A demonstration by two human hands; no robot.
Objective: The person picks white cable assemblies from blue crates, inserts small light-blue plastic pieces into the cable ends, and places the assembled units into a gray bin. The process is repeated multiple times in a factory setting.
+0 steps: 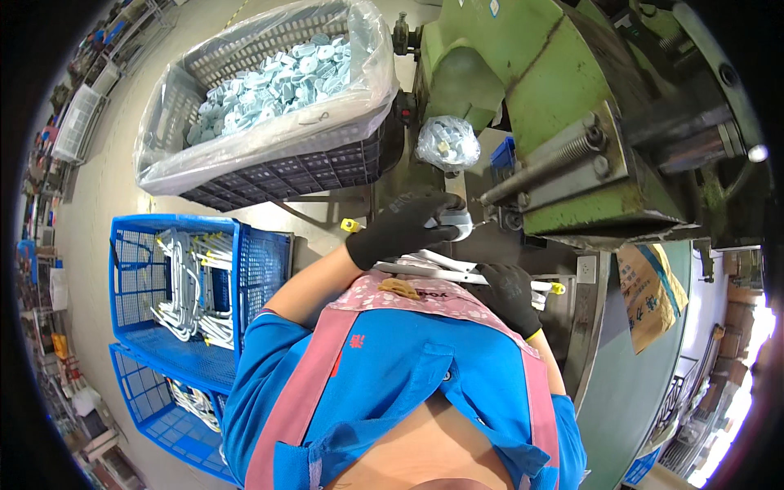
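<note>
My left hand (402, 227), in a black glove, is closed round a light grey, rounded part (464, 225) beside the green machine's spring-loaded rod. My right hand (510, 296), gloved alike, is lower and to the right, with its fingers curled over white tubes (433, 268) that lie across in front of my apron. A yellow tip (558, 288) sticks out to the right of that hand. Another yellow tip (349, 225) shows left of my left hand. The fingers of my right hand are partly hidden.
The green machine (563, 73) fills the upper right. A plastic-lined black crate (286, 167) of small light-blue metal pieces stands upper left. Blue baskets (238, 302) of white tubes are at left. A plastic bag of parts (447, 144) and a brown paper sack (649, 290) are nearby.
</note>
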